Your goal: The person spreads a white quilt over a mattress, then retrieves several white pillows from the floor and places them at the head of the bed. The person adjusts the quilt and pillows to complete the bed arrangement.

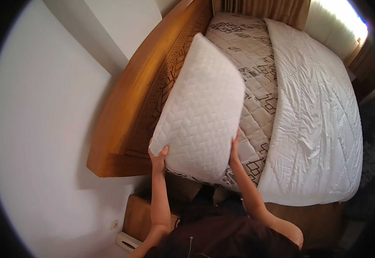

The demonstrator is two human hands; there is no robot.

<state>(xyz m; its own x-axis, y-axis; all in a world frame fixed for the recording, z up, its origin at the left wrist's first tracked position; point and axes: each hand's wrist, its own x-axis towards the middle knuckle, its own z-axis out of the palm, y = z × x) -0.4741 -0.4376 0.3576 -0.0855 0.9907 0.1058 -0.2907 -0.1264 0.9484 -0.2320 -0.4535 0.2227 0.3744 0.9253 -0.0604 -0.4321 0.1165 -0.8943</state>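
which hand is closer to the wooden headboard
Left. The left hand grips the white pillow at its lower corner beside the wooden headboard; the right hand holds the pillow's far edge, over the patterned mattress.

Warm dim light, window glare (pixel 346 17), fisheye vignette

Wooden headboard (pixel 123 116) with carved panel runs along the white wall (pixel 37 129). Patterned mattress (pixel 256 73) half covered by white quilt (pixel 320 116). Brown curtain (pixel 269 8) at far end. Wall socket (pixel 114 224) low down, beside a wooden nightstand (pixel 138 215).
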